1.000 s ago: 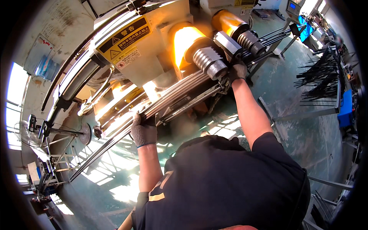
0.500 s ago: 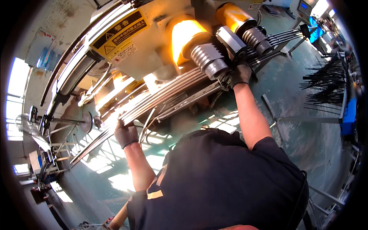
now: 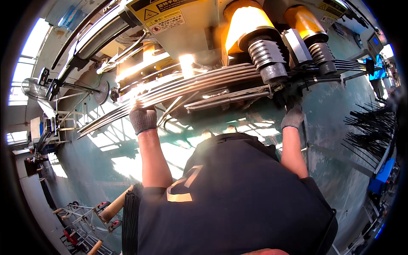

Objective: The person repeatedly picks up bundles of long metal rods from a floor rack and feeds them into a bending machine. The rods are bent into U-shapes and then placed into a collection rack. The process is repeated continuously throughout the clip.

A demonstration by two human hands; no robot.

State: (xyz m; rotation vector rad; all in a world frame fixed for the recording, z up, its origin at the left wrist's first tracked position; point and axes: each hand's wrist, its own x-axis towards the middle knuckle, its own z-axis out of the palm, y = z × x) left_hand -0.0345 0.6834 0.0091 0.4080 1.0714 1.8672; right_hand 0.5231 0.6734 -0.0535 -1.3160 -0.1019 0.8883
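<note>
Several long thin metal rods [image 3: 204, 82] lie side by side along the front of a machine, bending slightly and slanting down to the left. My left hand [image 3: 143, 119], in a grey knit glove, is closed at the rods' left part, its fingertips washed out by glare. My right hand [image 3: 293, 115], also gloved, is below a dark grooved metal roller [image 3: 267, 56], beside dark machine parts; shadow hides its fingers. A second grooved roller [image 3: 322, 55] stands farther right, with a pale metal block [image 3: 296, 46] between the two. Both rollers extend from orange-yellow housings [image 3: 248, 21].
A steel bar [image 3: 229, 100] runs below the rods. Many dark rods [image 3: 369, 131] rest on a rack at right. A bundle of black rods [image 3: 130, 221] and a wheeled metal frame [image 3: 85, 221] are at lower left. A fan [image 3: 35, 89] stands far left.
My right hand has moved away from the rods beside the roller, down toward me. My left hand stays at the rods. The view has shifted, so the machine appears farther right.
</note>
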